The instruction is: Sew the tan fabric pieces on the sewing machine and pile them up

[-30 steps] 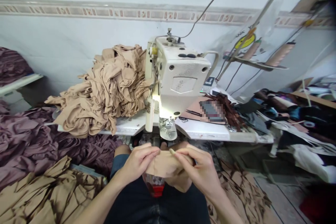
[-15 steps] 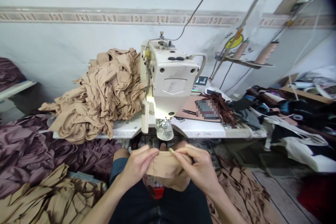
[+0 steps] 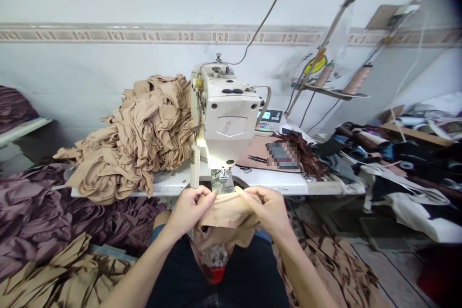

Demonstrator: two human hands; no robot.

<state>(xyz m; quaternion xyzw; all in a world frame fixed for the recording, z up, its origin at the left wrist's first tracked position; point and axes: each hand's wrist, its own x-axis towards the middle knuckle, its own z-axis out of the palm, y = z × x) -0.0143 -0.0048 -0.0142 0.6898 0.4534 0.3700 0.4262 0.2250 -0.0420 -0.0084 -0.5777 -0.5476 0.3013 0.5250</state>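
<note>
A beige piece of fabric (image 3: pixel 229 211) is stretched between my two hands, just in front of the sewing machine (image 3: pixel 231 125). My left hand (image 3: pixel 191 209) pinches its upper left edge between thumb and fingers. At the upper right edge, my right hand (image 3: pixel 267 209) pinches the cloth in the same way. The top edge runs nearly straight from hand to hand, and the rest hangs in folds over my lap. Right behind the fabric is the machine's needle area (image 3: pixel 222 175), lit by a lamp. What kind of garment the fabric belongs to cannot be made out.
A tall heap of beige fabric (image 3: pixel 144 134) covers the table's left side. Small black tweezers (image 3: pixel 257 159) lie on a board to the right, near a control panel (image 3: pixel 269 119). Thread cones (image 3: pixel 357 79) stand on a rack. Purple cloth (image 3: pixel 72 207) is piled low at left.
Both hands have raised the beige fabric and brought it closer to the needle area. The view has tilted up slightly. Both pinches hold as before.
</note>
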